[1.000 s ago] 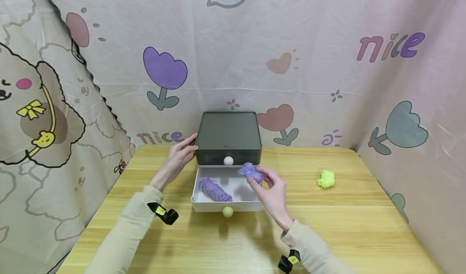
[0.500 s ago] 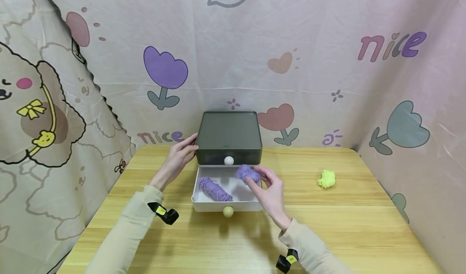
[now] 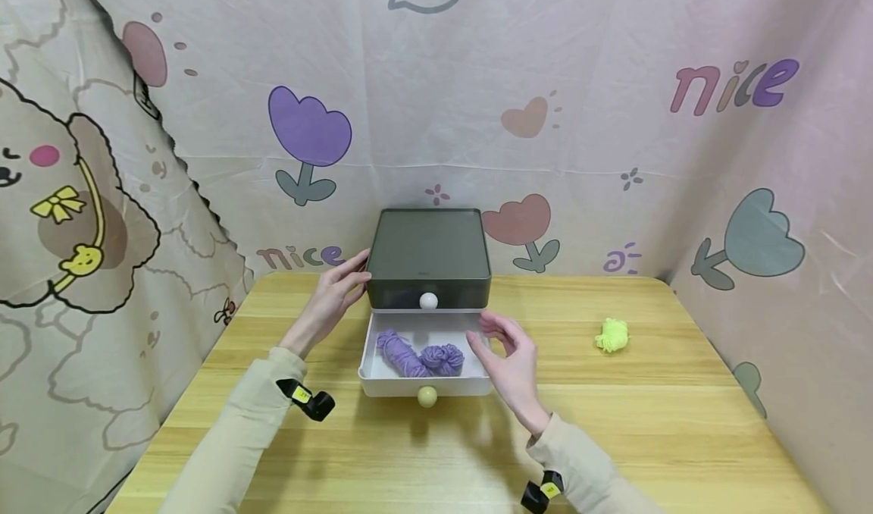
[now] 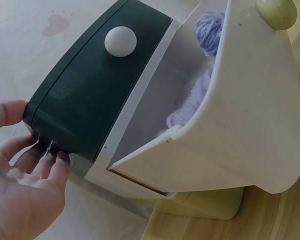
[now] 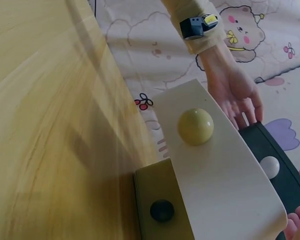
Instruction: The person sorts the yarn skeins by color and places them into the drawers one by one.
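Two bundles of purple yarn lie in the pulled-out white drawer [image 3: 470, 362]: a long skein [image 3: 401, 353] on the left and a shorter, knotted bundle [image 3: 443, 359] touching its right end. My left hand [image 3: 327, 302] rests its fingers against the left side of the dark green top drawer [image 4: 80, 95], beside the corner. At the white drawer's right edge hovers my right hand [image 3: 510, 362], fingers loosely bent and apart, with nothing between them. Only some fingertips of that hand show in the right wrist view.
A bright yellow-green yarn bundle [image 3: 612, 336] lies on the wooden table [image 3: 586, 400] to the right. The white drawer has a pale yellow knob [image 3: 427, 397], the top one a white knob [image 3: 428, 301]. Below sits an olive drawer [image 5: 162, 195]. A patterned curtain [image 3: 436, 104] hangs behind.
My right hand has let go of the knotted purple yarn, which now lies in the white drawer against the long skein. The hand has drawn back slightly right; the left stays put.
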`<state>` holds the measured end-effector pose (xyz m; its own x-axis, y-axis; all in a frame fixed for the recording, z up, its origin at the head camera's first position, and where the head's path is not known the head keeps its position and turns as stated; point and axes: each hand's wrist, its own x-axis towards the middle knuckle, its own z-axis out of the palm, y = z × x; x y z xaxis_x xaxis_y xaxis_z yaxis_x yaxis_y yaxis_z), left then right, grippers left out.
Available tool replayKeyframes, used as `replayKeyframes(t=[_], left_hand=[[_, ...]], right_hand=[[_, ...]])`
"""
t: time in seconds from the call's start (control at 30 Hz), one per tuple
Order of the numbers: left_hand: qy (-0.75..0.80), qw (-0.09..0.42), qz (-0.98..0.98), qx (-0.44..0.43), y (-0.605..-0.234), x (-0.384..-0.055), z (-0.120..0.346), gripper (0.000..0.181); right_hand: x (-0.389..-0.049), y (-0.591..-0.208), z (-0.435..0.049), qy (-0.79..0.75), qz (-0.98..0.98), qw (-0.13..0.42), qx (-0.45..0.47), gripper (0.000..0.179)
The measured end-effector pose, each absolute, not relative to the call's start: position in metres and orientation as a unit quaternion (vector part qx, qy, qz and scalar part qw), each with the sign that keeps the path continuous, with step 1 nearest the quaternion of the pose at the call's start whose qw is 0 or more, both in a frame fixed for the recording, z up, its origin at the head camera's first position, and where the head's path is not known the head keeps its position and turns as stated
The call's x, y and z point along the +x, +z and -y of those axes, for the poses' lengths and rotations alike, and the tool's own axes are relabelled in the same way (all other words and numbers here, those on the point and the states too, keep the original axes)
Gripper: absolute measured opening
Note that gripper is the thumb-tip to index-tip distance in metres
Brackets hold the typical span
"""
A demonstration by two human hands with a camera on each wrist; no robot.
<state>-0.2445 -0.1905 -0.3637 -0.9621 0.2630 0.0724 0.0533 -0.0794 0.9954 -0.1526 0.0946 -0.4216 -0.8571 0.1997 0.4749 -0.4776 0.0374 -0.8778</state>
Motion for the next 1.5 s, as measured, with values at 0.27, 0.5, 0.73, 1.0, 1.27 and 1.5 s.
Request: replayKeyframes(t=[0.27, 0.5, 0.73, 1.0, 1.27, 1.5], left_hand=[[0.725, 0.070, -0.675, 0.118, -0.365, -0.246, 0.191, 0.060], [0.728, 0.074, -0.671, 0.121, -0.365, -0.246, 0.192, 0.060], [0.730, 0.074, -0.669, 0.121, -0.365, -0.246, 0.192, 0.060], [0.729, 0.073, -0.670, 0.121, -0.366, -0.246, 0.192, 0.060], [0.726, 0.072, -0.673, 0.119, -0.366, -0.245, 0.191, 0.061], [0.727, 0.074, -0.672, 0.123, -0.365, -0.245, 0.191, 0.060]], right_hand=[[-0.137, -0.426, -0.097, 0.685, 0.658, 0.291, 0.112, 0.032], [-0.125, -0.430, -0.102, 0.686, 0.648, 0.310, 0.118, 0.030], [-0.104, -0.439, -0.100, 0.688, 0.644, 0.307, 0.137, 0.032], [-0.082, -0.459, -0.080, 0.698, 0.640, 0.281, 0.153, 0.034], [-0.073, -0.479, -0.059, 0.704, 0.652, 0.242, 0.146, 0.034], [-0.076, -0.492, -0.045, 0.701, 0.654, 0.241, 0.150, 0.034]])
